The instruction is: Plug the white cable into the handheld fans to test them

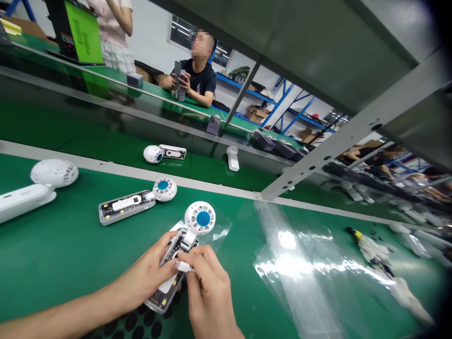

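Observation:
My left hand [155, 266] is closed around the handle of a handheld fan [163, 299], which tilts up and away from me. Its round white head carries a blue disc, and the clear handle shows a dark board with yellow squares inside. My right hand [212, 292] pinches a small white plug [183, 267] over the handle's middle, beside my left thumb. Whether the plug touches the handle I cannot tell. Behind the fan head lies a clear plastic bag [224, 227]. A second clear-handled fan [127, 207] rests on the green table to the left.
At far left lies a white fan [52, 172]. Beyond a metal rail, the green conveyor belt [197, 176] carries more fans. Clear plastic bags [293, 268] cover the table at right, near a metal post [318, 160]. Across the belt, a seated person [199, 77] holds a grey box.

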`<state>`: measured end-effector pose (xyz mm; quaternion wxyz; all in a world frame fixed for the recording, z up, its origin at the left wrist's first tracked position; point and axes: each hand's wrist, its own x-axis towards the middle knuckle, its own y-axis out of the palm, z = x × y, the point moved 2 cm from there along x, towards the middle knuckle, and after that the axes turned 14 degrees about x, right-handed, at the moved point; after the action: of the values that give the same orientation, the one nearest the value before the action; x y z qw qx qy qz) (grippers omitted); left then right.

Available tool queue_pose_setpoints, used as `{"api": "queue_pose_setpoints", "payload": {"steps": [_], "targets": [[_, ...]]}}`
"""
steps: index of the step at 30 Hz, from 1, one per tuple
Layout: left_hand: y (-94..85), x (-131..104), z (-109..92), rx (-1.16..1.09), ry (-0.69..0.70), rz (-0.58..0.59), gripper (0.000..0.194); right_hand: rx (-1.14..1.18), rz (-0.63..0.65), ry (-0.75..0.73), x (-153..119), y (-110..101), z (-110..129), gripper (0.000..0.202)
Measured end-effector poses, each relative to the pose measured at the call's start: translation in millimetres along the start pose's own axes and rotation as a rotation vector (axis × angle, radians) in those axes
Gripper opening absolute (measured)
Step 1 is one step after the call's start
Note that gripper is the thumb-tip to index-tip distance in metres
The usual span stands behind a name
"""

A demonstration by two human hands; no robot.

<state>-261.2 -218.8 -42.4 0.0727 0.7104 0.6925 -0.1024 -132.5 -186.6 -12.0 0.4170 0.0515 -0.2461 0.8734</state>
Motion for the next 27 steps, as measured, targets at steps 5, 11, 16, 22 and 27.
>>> {"api": "queue_pose_setpoints", "payload": {"steps": [5, 11, 16, 22, 27], "targets": [[-2.1, -1, -9, -0.011, -0.04, -0.011, 0.043, 0.091, -0.03, 0.012, -3, -5, 3, 0.038], [-4.0, -2, -23, -0.174, -0.071, -0.051, 0.026, 0.395, -0.126, 0.512, -4, -27, -1, 0.009], [2.3, 0, -28, -0.241, -0.107, -0.014, 0.024, 0.506, -0.057, 0.491, 5, -25, 6, 0.022], [5.9, 5, -31, -0.198, -0.154, 0.012, 0.04, 0.627, -0.039, 0.463, 14, -24, 7, 0.02], [4.3, 6, -41, -0.008, -0.137, 0.019, 0.054, 0.457, 0.014, 0.567, 13, -33, -2, 0.023]]}}
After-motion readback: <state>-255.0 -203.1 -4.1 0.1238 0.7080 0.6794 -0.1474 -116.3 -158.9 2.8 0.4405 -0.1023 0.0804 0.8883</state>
